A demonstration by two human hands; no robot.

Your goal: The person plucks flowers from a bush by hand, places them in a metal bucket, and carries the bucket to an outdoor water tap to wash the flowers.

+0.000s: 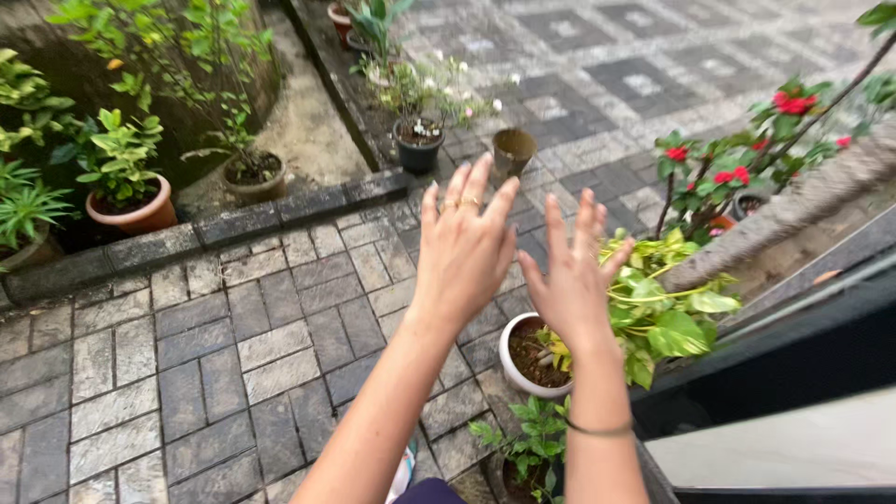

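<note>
White pot (511,359) sits just below both open, empty hands (518,266).

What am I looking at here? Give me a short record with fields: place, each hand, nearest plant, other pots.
place: paved stone-block yard with potted plants
left hand: raised, fingers spread, holding nothing, rings on two fingers
right hand: raised, fingers spread, holding nothing, thin band at the wrist
nearest plant: yellow-green leafy plant in a white pot, just below the right hand
other pots: terracotta pot, dark pot with white flowers, red-flowered plant
</note>
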